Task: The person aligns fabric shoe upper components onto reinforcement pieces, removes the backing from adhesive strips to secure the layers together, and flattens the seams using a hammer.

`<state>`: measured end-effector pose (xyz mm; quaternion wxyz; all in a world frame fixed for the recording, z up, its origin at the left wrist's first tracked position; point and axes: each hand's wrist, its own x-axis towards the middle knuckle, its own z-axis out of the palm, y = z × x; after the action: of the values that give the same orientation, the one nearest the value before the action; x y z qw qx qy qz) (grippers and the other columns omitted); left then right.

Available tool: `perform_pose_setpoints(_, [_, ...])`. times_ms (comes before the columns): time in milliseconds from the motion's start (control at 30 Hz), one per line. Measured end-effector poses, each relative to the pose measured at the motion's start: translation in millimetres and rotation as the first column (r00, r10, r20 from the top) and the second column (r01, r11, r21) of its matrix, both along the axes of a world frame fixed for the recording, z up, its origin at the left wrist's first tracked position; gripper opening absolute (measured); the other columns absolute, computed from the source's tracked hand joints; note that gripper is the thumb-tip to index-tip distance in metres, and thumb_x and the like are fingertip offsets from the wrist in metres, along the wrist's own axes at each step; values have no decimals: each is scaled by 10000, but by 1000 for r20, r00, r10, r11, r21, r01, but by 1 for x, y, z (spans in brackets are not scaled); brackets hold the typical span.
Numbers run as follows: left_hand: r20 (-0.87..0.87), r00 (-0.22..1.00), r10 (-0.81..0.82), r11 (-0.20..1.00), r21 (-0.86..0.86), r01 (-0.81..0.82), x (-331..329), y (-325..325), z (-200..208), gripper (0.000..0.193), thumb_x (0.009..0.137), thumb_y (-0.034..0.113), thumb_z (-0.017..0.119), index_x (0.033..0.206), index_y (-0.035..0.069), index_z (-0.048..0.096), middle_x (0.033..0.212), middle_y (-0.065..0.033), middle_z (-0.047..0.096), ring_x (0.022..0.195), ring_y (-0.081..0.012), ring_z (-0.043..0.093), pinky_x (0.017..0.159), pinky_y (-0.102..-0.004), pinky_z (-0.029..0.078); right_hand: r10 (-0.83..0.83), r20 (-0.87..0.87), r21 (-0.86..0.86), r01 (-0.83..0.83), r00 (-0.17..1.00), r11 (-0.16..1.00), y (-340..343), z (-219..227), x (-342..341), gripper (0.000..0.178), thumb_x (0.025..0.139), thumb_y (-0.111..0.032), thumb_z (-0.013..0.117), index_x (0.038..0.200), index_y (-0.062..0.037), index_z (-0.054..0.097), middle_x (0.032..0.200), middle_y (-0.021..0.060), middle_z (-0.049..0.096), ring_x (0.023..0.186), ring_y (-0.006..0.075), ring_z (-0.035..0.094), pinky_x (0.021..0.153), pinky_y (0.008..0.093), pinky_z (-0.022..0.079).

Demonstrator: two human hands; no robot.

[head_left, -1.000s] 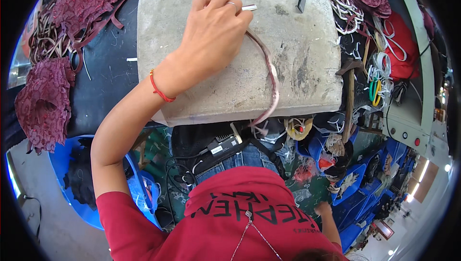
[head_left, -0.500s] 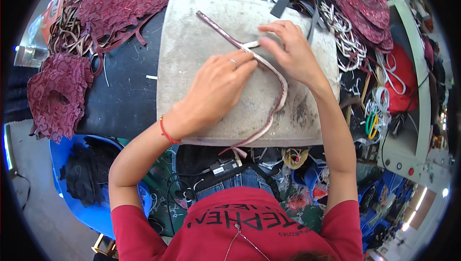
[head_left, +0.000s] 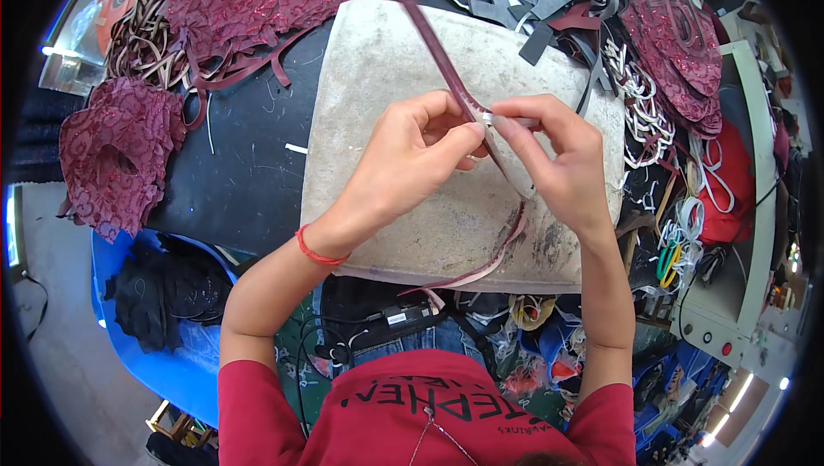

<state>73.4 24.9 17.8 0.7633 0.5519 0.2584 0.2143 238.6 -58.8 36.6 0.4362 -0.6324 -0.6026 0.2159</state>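
A long, narrow maroon strap with a pale underside is lifted off a worn, off-white padded board. My left hand pinches it near its middle, thumb against the curled fingers. Close beside that grip, my right hand has thumb and forefinger closed at the strap, where a small pale piece shows between the two hands. One end of the strap rises away toward the far edge of the board. Its other part curves down below my right hand and reaches past the near edge.
Maroon sequined lace pieces lie at the far left, with another lace pile nearer. More lace pieces and white looped straps lie right of the board. Grey strips sit behind it. A blue tub holds black cloth.
The strap has been raised from the board. My right hand has come down from above the board and closed at the strap beside my left, which has turned thumb-up.
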Motion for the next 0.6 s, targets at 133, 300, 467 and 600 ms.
perform_pose_setpoints(133, [-27,999,37,986,166,-32,1,-10,9,172,907,91,588,1003,-48,622,922,-83,665,847,-119,635,726,-253,522,3,513,254,-155,858,955,-7,20,3,152,749,-15,681,897,-34,652,874,81,654,809,262,621,718,350,470])
perform_pose_setpoints(300, [-113,987,115,841,539,-36,-6,-22,33,153,813,98,604,853,-38,660,745,-75,689,674,-128,646,618,-285,515,93,708,160,-288,700,944,-18,46,-4,156,713,19,656,859,-22,619,813,70,620,758,251,595,672,361,452])
perform_pose_setpoints(467, [33,994,109,986,125,-112,-15,-26,38,150,868,69,554,932,-46,627,845,-106,676,748,-164,662,683,-292,547,9,47,156,-16,999,988,-21,36,-12,73,792,-33,644,854,4,645,740,65,627,675,152,605,602,271,477])
perform_pose_setpoints(600, [284,943,171,985,-13,-174,-54,21,55,219,910,129,505,1029,-43,571,969,-152,642,896,-241,665,846,-394,550,-345,52,167,332,937,928,-30,29,27,66,816,-15,620,869,12,650,737,41,647,681,82,594,658,232,487])
